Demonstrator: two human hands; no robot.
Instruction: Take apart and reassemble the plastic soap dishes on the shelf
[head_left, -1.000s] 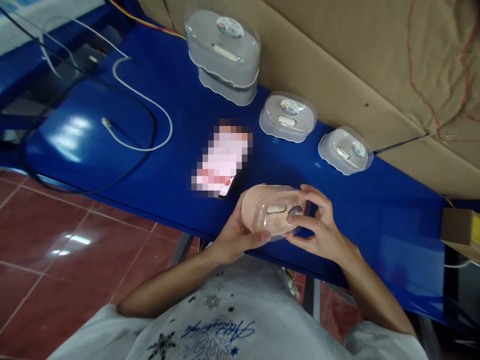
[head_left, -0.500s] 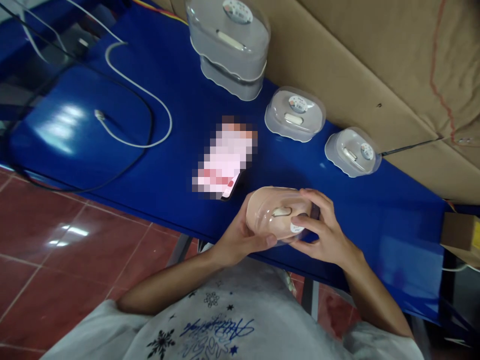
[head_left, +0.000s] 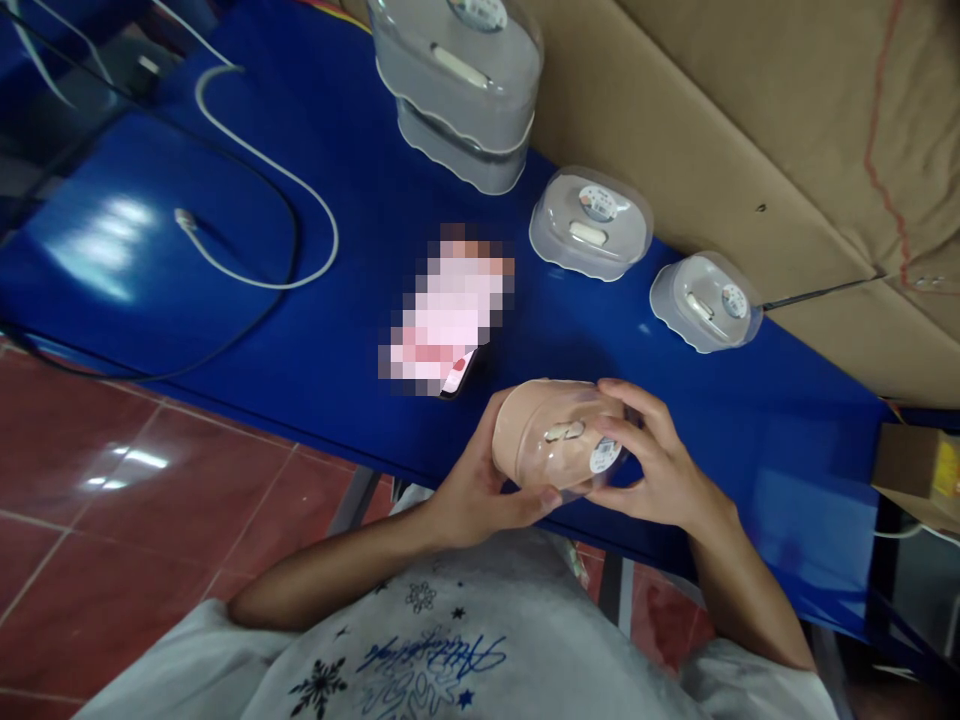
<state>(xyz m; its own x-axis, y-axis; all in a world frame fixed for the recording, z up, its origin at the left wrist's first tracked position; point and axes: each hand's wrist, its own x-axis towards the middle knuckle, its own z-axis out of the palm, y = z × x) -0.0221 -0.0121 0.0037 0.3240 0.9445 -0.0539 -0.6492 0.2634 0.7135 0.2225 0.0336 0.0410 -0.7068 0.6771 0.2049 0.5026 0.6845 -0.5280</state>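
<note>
Between my two hands is a small peach plastic container [head_left: 517, 430] with a clear lid, a white handle and a round label. It is tilted above the near edge of the blue table. My left hand [head_left: 487, 490] wraps its left end, thumb on the near side. My right hand [head_left: 652, 460] grips the right end, with fingers over the lid beside the label. Just beyond lies a phone [head_left: 457, 310] with a lit, pixelated screen. The undersides of both hands' grips are hidden.
Along the back stand a stacked pair of large grey containers [head_left: 457, 90], a medium grey container [head_left: 592, 225] and a small one [head_left: 705, 300]. Brown cardboard [head_left: 675, 130] rises behind them. A white cable [head_left: 330, 225] and a black cable loop over the table's left part. A small box [head_left: 911, 465] is at right.
The peach container has tipped slightly in my hands, and its label shows more fully as my right fingers shifted off it. The view has moved a little.
</note>
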